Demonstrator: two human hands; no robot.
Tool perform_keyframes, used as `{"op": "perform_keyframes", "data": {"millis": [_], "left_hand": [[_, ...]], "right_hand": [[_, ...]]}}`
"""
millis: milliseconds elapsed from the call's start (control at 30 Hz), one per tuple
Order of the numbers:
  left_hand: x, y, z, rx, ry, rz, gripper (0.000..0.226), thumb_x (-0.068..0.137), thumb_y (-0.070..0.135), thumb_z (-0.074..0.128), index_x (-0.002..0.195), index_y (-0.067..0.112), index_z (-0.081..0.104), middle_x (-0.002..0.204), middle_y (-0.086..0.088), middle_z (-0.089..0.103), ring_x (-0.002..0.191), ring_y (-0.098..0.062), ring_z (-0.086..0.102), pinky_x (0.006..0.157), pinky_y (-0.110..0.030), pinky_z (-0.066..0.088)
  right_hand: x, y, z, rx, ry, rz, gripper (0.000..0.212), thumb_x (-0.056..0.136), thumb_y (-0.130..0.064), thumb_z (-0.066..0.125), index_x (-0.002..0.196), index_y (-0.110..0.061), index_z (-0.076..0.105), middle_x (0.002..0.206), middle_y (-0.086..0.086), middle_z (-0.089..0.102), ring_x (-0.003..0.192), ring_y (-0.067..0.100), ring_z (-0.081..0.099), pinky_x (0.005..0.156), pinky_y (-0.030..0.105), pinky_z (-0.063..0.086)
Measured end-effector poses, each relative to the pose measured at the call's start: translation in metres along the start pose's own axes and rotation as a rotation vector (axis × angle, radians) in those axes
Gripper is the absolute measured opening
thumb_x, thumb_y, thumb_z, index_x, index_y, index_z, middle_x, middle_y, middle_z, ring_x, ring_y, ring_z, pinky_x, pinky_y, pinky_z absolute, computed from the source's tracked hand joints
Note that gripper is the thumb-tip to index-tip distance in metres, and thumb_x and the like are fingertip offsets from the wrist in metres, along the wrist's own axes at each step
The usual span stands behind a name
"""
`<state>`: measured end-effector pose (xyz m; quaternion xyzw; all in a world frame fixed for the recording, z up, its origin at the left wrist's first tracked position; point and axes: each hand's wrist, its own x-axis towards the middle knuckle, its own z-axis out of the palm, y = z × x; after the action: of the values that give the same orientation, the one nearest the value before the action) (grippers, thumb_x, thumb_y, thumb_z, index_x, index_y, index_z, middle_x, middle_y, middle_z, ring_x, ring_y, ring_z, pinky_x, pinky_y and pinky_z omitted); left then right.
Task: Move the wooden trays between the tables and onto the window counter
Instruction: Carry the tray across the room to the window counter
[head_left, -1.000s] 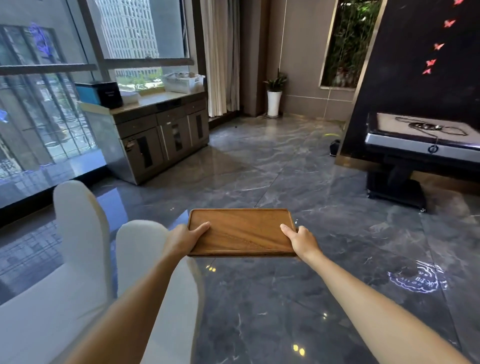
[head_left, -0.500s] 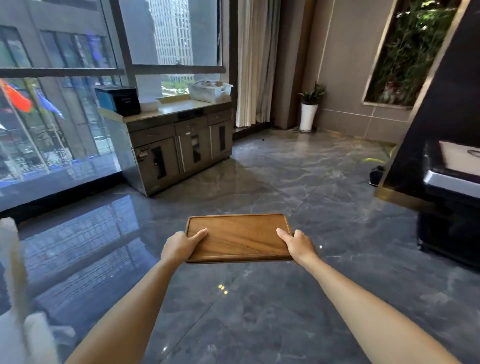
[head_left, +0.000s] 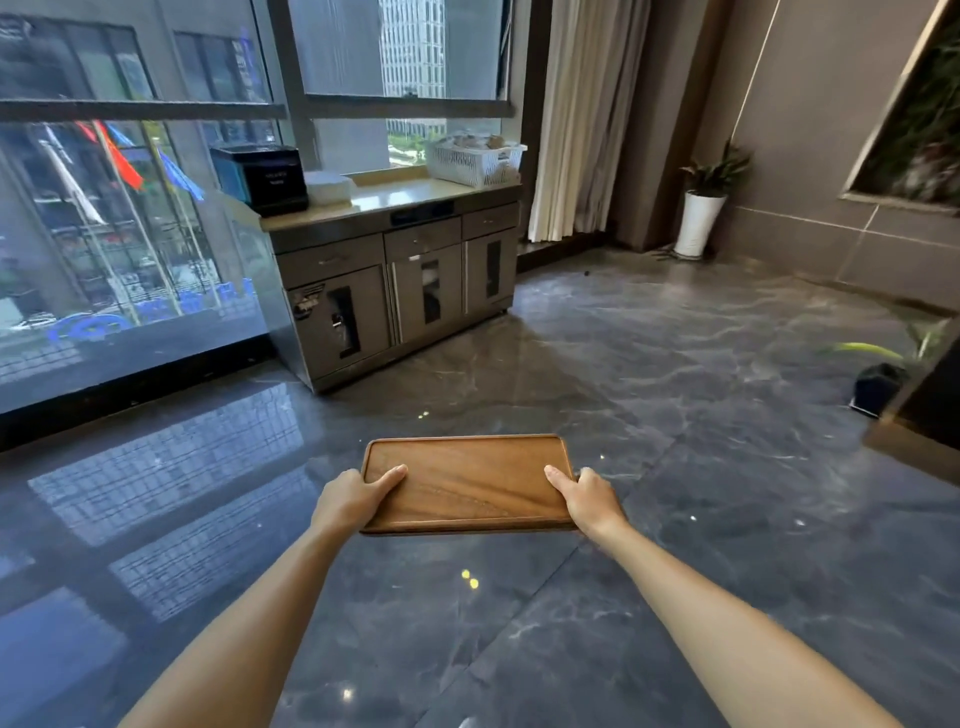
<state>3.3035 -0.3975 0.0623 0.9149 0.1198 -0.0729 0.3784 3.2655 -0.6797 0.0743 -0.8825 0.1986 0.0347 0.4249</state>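
The wooden tray was held level over the floor, long axis running left to right, hollow side up. The left hand gripped its left short edge and the right hand its right, thumbs on top, fingers curled underneath. Compared with half a second before, the window surface stood nearer and more centred ahead.

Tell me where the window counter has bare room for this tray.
The counter is bare in the middle, between the white stack beside the black box and the white basket. Both ends are crowded. Both hands hold the tray.
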Motion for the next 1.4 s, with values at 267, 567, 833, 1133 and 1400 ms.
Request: {"op": "perform_keyframes", "data": {"millis": [267,567,833,1133,1400], "left_hand": [[0.219,0.109,-0.029,0.022,0.063,0.02,0.068,0.073,0.071,0.048,0.086,0.006,0.061,0.085,-0.008,0.062,0.079,-0.025,0.057,0.065,-0.033,0.041],[0.427,0.183,0.001,0.042,0.081,-0.03,0.066,0.073,0.071,0.049,0.08,0.007,0.06,0.081,-0.008,0.061,0.082,-0.028,0.058,0.07,-0.036,0.044],[0.632,0.271,0.01,0.003,0.145,-0.088,0.068,0.075,0.068,0.05,0.088,0.002,0.065,0.094,-0.014,0.068,0.089,-0.03,0.061,0.082,-0.04,0.049],[0.834,0.337,0.012,-0.027,0.194,-0.156,0.063,0.077,0.065,0.051,0.085,0.003,0.062,0.096,-0.015,0.067,0.091,-0.032,0.06,0.079,-0.037,0.045],[1.058,0.364,-0.002,-0.04,0.199,-0.2,0.064,0.076,0.067,0.049,0.086,0.004,0.06,0.1,-0.014,0.066,0.088,-0.028,0.058,0.074,-0.035,0.043]], "right_hand": [[0.22,-0.11,-0.015,0.077,0.034,-0.05,0.045,0.086,-0.052,0.049,0.086,-0.007,0.047,0.107,0.016,0.058,0.101,0.034,0.055,0.085,0.04,0.042],[0.46,-0.164,-0.004,0.055,-0.012,-0.076,0.041,0.088,-0.045,0.052,0.082,-0.005,0.047,0.092,0.009,0.052,0.083,0.025,0.047,0.072,0.031,0.034],[0.691,-0.244,-0.004,0.082,-0.098,-0.121,0.046,0.086,-0.048,0.053,0.093,-0.002,0.053,0.095,0.011,0.051,0.099,0.036,0.058,0.084,0.053,0.052],[0.915,-0.328,0.013,0.016,-0.144,-0.146,0.051,0.086,-0.052,0.05,0.102,-0.004,0.053,0.105,0.013,0.057,0.096,0.033,0.058,0.084,0.052,0.053],[1.12,-0.421,0.072,-0.055,-0.181,-0.149,0.055,0.086,-0.057,0.045,0.109,-0.007,0.053,0.103,0.008,0.057,0.095,0.03,0.059,0.086,0.051,0.054]]}}
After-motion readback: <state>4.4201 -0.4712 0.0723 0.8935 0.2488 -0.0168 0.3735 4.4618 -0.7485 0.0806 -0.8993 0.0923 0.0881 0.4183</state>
